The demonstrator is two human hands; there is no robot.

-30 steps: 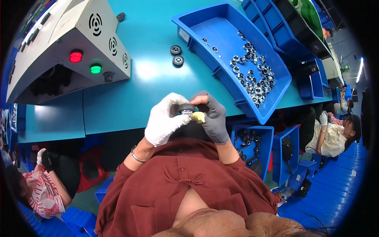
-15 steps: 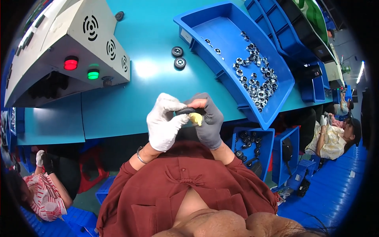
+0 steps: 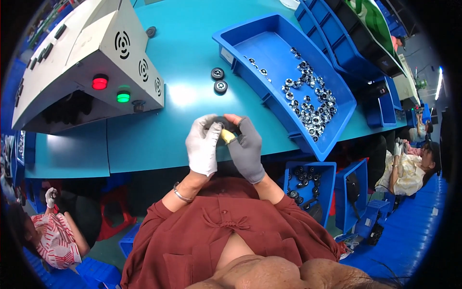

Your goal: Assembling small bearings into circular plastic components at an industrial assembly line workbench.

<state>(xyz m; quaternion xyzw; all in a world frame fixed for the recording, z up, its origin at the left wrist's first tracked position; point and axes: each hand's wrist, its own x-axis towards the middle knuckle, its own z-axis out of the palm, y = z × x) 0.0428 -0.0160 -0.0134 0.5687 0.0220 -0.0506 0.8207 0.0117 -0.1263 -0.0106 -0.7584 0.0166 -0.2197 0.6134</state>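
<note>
My left hand (image 3: 202, 147), in a white glove, pinches a small black tyre (image 3: 222, 120) from its left side. My right hand (image 3: 246, 149), in a grey glove with bare fingertips, grips the same tyre from the right. A yellow covering (image 3: 227, 136) wraps its thumb tip and presses near the tyre. Fingers hide much of the tyre, so I cannot tell whether a hub sits inside it. Both hands are held above the table's near edge. Beyond them, two black wheels with silvery centres, one farther (image 3: 217, 73) and one nearer (image 3: 220, 86), lie on the table.
At left stands a white machine (image 3: 108, 60) with red and green lamps and a dark opening. A blue tray (image 3: 269, 89) of shiny hubs is at right. A lower blue bin (image 3: 329, 180) holds black wheels. Another dark wheel (image 3: 151, 32) lies beside the machine. Co-workers sit on both sides.
Both hands have moved slightly farther from my body with the tyre, which has turned from nearly edge-on. The whole view has shifted a little.
</note>
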